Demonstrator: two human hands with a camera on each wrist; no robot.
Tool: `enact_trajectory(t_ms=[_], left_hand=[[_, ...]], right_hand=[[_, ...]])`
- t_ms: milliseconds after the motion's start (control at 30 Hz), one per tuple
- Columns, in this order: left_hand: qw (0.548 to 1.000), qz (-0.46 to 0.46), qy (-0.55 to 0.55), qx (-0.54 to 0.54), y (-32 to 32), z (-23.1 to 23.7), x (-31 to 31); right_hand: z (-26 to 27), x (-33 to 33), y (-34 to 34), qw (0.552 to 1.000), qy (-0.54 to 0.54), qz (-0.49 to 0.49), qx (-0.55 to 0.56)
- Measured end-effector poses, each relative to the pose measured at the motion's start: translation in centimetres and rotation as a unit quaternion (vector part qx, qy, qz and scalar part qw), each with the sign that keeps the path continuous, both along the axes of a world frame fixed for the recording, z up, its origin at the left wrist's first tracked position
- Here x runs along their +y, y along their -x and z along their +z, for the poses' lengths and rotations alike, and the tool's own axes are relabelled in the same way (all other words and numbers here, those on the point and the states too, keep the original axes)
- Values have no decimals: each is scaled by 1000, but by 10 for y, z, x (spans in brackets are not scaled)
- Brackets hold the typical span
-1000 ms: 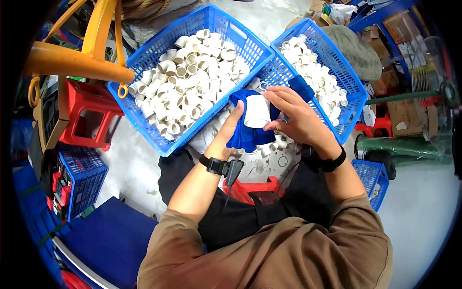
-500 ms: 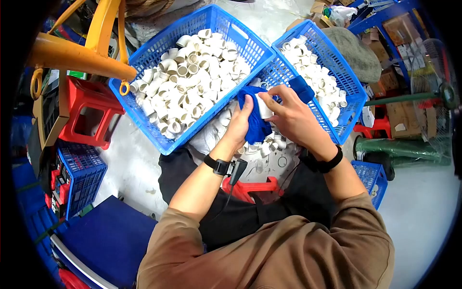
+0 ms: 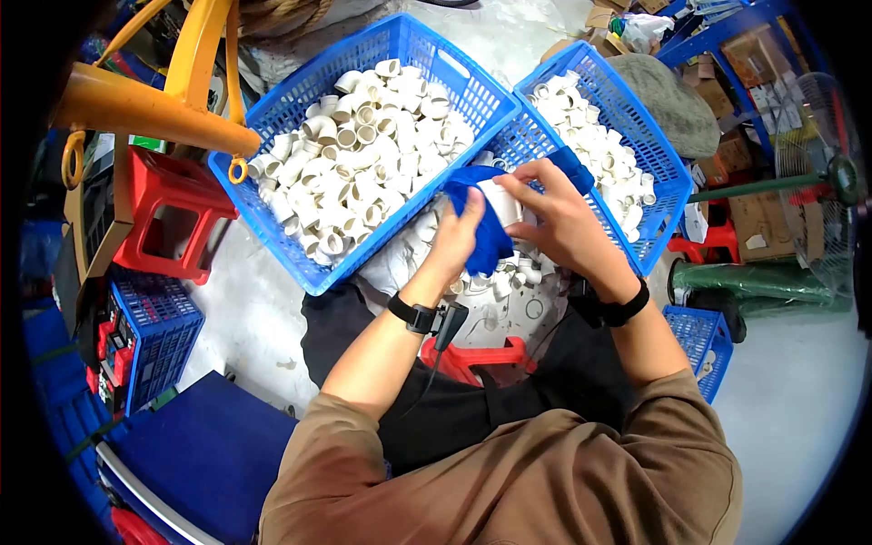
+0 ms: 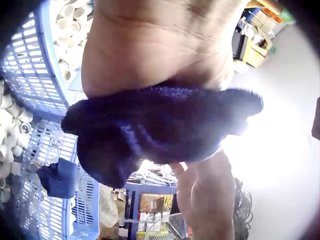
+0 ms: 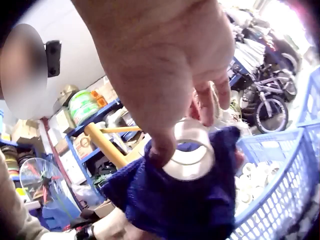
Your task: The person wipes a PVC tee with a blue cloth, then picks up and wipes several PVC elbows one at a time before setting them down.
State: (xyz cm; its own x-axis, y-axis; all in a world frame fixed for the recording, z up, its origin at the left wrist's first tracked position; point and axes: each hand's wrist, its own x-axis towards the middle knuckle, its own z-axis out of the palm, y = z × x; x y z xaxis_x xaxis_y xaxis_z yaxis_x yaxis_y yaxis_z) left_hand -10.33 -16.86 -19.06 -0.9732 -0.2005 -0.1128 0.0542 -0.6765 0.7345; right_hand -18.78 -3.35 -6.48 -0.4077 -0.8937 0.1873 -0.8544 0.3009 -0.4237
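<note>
A white plastic pipe fitting [image 3: 502,198] is between the two hands, partly wrapped in a blue cloth [image 3: 489,241]. My left hand [image 3: 456,241] grips the cloth around the fitting, its thumb over the near side and its fingers hidden behind. With thumb and fingertips, my right hand [image 3: 565,221] pinches the fitting's uncovered side. The right wrist view looks into the round open end of the fitting [image 5: 189,159], with the cloth [image 5: 185,202] bunched under it. Seen from the left wrist, the dark cloth [image 4: 160,127] covers the fitting.
A large blue crate [image 3: 272,238] full of white elbow fittings stands ahead to the left, a second blue crate [image 3: 670,204] of fittings to the right. More loose fittings [image 3: 509,277] lie below the hands. A yellow metal frame [image 3: 154,118] juts in at left above a red stool [image 3: 168,218].
The fitting has turned from upright and facing me to tilted, with the cloth now wrapped over its left side. Both hands stay close together, the right fingers shifted on it.
</note>
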Motion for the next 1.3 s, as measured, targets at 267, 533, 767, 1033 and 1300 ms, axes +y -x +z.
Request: enact_trajectory(t_ms=[267, 533, 767, 1033, 1300], left_hand=[[995, -60, -66, 41, -4, 10, 2], [997, -67, -36, 29, -6, -1, 16], [993, 33, 115, 21, 3, -16, 16], [999, -7, -2, -32, 2, -2, 15], [977, 48, 209, 3, 0, -14, 15]], right_hand=[[3, 7, 0, 987, 55, -30, -147], [-3, 16, -2, 995, -14, -57, -84], [-17, 7, -20, 995, 19, -70, -66], [-17, 16, -10, 986, 49, -78, -142], [-38, 15, -28, 984, 102, -113, -97]])
